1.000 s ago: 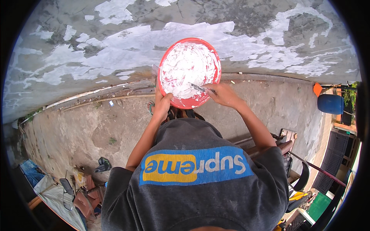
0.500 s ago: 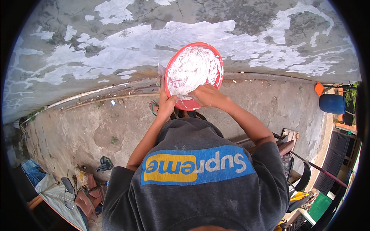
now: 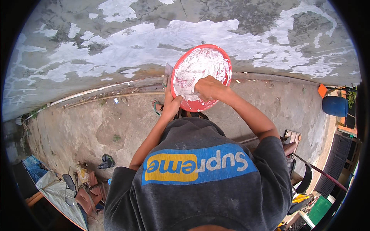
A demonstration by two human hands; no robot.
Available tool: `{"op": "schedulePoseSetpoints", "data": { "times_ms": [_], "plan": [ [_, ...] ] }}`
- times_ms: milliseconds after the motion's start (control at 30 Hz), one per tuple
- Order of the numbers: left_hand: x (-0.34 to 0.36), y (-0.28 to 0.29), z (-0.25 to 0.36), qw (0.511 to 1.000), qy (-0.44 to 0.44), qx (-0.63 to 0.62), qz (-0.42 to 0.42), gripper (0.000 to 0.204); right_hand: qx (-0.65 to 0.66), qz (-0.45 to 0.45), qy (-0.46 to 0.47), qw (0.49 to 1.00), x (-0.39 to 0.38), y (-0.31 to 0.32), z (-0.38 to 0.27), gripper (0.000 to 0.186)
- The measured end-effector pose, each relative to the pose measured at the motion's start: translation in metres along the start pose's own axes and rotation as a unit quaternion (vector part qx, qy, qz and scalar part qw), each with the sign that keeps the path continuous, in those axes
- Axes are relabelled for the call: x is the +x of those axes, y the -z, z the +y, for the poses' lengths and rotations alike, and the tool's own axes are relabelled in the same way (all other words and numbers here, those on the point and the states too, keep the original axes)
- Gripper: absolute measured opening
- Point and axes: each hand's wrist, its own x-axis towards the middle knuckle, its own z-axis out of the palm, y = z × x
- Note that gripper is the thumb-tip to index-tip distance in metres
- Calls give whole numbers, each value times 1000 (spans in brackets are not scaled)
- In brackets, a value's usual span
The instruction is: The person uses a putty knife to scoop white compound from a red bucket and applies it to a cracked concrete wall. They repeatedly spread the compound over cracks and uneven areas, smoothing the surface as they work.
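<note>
My left hand (image 3: 169,107) is wrapped round the near left rim of a red round basin (image 3: 197,105). The same hand also pinches a flat scraper (image 3: 168,71), whose blade stands up outside the rim. White paste (image 3: 200,63) coats the basin's inside, with red showing through in streaks. My right hand (image 3: 212,87) is closed inside the basin, on a scraper (image 3: 188,93) with a pale, paste-smeared blade; its handle is hidden by my fingers. The basin is tilted, its opening facing up at me.
Ahead rises a grey wall (image 3: 154,57) with rough white patches. A thin pipe (image 3: 115,95) runs along its foot. On the concrete floor lies a black plastic bag (image 3: 106,161). A blue barrel (image 3: 334,106) stands at far right, motorcycle parts at both lower sides.
My right hand has moved up and right within the basin, deeper over the paste. The basin has shifted slightly right with my left hand. The paste shows more red streaks.
</note>
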Motion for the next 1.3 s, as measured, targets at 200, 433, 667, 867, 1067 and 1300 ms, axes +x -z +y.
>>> {"op": "schedulePoseSetpoints", "data": {
  "times_ms": [200,433,667,867,1067,1300],
  "plan": [
    [-3,0,0,1000,18,-10,-11,81,94,-14,74,993,-4,2,19,24],
    [-7,31,-41,962,251,-46,92,73,464,-63,-34,883,-33,-4,72,29],
    [11,84,-81,940,261,-197,101,56,866,33,36,497,-10,-70,65,36],
    [19,87,-52,929,261,-248,81,51,865,187,150,440,-21,14,17,43],
    [34,105,-44,924,275,-262,51,47,637,581,180,474,-57,172,-4,44],
    [65,170,-58,920,315,-226,-61,43,-25,834,-169,525,-29,267,-5,44]
  ]
}}
